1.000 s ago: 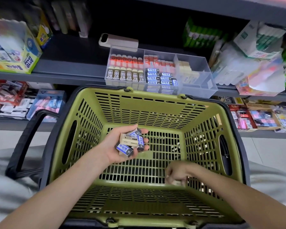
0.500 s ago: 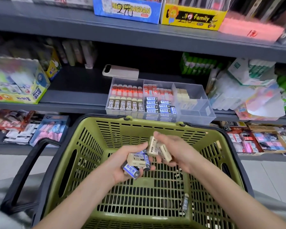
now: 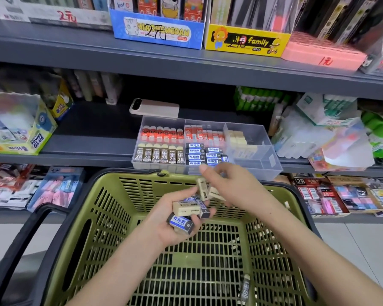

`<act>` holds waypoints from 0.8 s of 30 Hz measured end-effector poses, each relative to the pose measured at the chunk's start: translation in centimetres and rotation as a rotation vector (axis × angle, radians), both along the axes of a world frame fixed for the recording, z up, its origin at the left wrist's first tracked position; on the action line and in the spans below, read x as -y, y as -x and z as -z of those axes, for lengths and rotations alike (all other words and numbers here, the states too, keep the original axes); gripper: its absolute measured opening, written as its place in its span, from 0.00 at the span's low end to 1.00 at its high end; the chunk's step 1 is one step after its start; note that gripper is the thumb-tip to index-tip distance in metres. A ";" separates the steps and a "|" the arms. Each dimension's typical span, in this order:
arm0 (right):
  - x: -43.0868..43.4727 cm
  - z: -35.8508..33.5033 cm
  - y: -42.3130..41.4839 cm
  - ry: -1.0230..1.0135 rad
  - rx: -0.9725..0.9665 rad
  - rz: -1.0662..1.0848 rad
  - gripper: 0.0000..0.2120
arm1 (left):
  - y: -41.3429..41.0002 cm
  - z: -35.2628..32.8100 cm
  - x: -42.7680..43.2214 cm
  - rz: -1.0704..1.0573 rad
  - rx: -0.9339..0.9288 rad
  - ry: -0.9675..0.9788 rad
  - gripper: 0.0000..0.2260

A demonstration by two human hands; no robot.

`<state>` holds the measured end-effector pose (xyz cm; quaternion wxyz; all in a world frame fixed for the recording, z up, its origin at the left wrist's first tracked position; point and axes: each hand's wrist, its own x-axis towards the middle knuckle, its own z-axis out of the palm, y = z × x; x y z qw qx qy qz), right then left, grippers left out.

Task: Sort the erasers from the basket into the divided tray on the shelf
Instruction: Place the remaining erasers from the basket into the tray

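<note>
Facing a grey shelf crowded with stationery, with the green basket held just below its edge. At the shelf's front lip, a clear divided tray, mostly filled, rightmost compartments part bare. Behind it a pale phone, well to the left a glue box; no bar to the reach. Cupping a heap of erasers in the left grip; pinching two cream erasers in the right grip. Probably light, stiff, slick-sleeved: best pinched across the long sides. Lying alone on the basket floor, one 2B eraser.
</note>
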<state>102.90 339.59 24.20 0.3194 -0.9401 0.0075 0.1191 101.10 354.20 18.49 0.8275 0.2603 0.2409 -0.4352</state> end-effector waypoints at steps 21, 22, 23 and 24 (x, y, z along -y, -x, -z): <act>11.8 1.3 -6.4 -0.690 0.341 0.484 0.06 | -3.6 -2.4 0.0 -0.167 0.067 0.038 0.08; 11.9 1.5 -7.1 -0.529 0.440 0.447 0.06 | -3.6 -2.5 0.0 -0.171 0.062 0.030 0.08; 12.0 1.8 -7.8 -0.346 0.526 0.383 0.06 | -3.6 -2.5 0.0 -0.176 0.057 0.022 0.08; 12.1 2.2 -8.6 -0.147 0.579 0.321 0.07 | -3.6 -2.5 0.0 -0.179 0.053 0.017 0.08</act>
